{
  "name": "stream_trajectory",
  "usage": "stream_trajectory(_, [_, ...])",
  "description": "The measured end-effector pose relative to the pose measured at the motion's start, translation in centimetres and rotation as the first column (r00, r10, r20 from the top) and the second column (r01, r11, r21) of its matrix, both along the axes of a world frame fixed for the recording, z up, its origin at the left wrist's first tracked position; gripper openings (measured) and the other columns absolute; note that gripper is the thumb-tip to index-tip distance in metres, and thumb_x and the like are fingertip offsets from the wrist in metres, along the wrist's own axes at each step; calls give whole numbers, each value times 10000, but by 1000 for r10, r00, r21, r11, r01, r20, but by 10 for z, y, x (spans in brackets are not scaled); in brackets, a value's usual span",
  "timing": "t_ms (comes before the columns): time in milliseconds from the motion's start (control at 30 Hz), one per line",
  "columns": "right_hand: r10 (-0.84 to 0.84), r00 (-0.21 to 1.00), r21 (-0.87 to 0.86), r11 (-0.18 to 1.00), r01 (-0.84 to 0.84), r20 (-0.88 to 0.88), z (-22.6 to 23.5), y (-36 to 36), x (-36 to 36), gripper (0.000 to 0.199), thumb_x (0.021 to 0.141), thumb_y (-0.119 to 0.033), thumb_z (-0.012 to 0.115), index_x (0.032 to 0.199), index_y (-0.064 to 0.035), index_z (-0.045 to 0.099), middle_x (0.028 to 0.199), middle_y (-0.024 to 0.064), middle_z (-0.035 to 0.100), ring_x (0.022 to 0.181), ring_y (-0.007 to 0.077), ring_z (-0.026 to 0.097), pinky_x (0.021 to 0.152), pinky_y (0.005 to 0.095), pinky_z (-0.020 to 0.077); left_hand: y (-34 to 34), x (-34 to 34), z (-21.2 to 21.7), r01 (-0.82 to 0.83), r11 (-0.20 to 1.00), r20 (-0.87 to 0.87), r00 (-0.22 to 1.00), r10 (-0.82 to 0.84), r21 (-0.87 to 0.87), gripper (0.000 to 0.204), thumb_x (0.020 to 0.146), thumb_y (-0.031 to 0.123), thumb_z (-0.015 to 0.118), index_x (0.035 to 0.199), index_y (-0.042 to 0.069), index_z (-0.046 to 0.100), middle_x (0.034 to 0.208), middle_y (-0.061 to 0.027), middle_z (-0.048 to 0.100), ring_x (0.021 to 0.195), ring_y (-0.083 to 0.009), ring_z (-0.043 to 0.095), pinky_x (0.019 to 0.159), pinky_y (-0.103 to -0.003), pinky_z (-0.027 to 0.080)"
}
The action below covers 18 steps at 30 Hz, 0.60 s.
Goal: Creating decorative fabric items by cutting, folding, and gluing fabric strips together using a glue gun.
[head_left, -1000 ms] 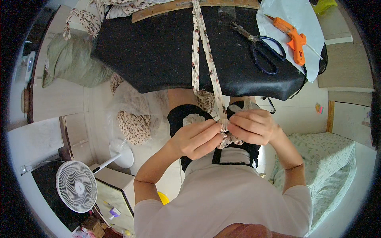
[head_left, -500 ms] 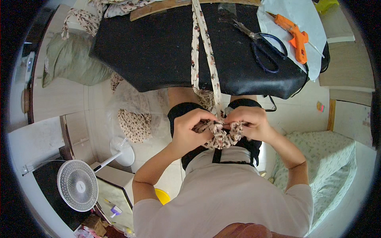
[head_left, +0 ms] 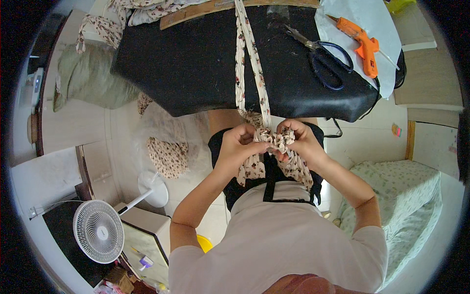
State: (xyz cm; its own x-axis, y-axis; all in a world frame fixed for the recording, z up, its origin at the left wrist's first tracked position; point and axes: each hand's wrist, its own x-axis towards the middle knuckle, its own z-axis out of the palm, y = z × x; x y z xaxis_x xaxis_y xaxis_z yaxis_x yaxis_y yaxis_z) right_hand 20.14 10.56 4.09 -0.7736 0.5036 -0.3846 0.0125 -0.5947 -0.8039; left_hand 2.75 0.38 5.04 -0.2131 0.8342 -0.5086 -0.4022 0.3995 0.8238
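A long floral fabric strip (head_left: 248,54) runs from the far edge of the black table (head_left: 196,63) down over its near edge to my lap. My left hand (head_left: 240,144) and my right hand (head_left: 299,142) both pinch a gathered bunch of that strip (head_left: 274,139) between them, just below the table's near edge. The loose ends of the fabric (head_left: 254,169) hang down over my dark shorts. Both hands touch each other around the bunch.
Black-handled scissors (head_left: 325,61) and an orange glue gun (head_left: 361,44) on white paper lie at the table's right end. More floral fabric (head_left: 169,154) lies on the floor at left, near a white standing fan (head_left: 98,230). A green patterned mattress (head_left: 406,196) is at right.
My hands have moved apart slightly and shifted up toward the table edge. The fabric bunch between them has grown more gathered and now sits centred between both hands.
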Motion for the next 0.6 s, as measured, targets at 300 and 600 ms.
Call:
stream_trajectory(300, [103, 993, 946, -310, 92, -63, 6, 1, 9, 295, 671, -105, 641, 965, -86, 634, 1047, 89, 567, 914, 250, 595, 739, 338, 546, -3, 9, 7, -76, 985, -39, 996, 83, 157, 279, 649, -117, 588, 877, 31, 527, 783, -6, 597, 714, -56, 561, 635, -205, 449])
stream_trajectory(600, [125, 983, 970, -186, 158, -136, 13, 9, 0, 334, 657, -96, 649, 973, 12, 651, 971, 147, 600, 784, 254, 635, 633, 320, 555, -10, -2, -1, 106, 926, -455, 887, 75, 361, 278, 720, -119, 520, 982, -28, 538, 946, -77, 656, 867, -87, 611, 768, -232, 487])
